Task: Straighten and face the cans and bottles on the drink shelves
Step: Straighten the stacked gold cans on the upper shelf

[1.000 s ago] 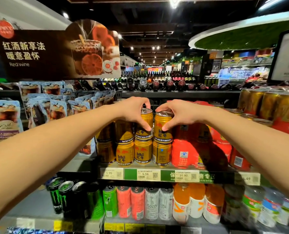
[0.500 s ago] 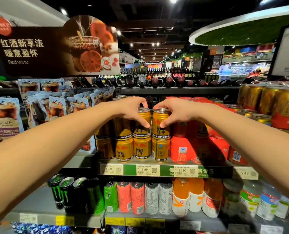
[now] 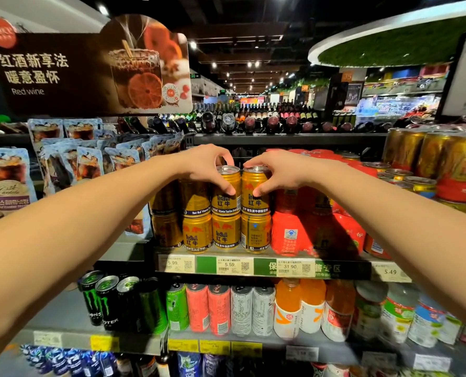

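On the middle drink shelf (image 3: 261, 268): two stacked rows of gold metal cans.
Left hand (image 3: 204, 167): grasping upper-row gold can (image 3: 226, 195).
Right hand (image 3: 278, 170): grasping neighbouring upper-row gold can (image 3: 255, 198), touching the first.

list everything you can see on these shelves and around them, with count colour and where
gold cans: two stacked tiers, at least four columns, gold, middle shelf centre
red packs: several, red, right of the gold cans
price tags: four readable, pale, middle shelf edge
black cans: about four, black and green, lower shelf left
slim cans: five, green, coral, silver, lower shelf centre
orange bottles: three, orange, lower shelf right of centre
drink pouches: many, pale blue, hanging left
red wine sign: one, dark brown, upper left
wine bottles: many, dark, top shelf
left hand: fingers on left top gold can
right hand: fingers on right top gold can
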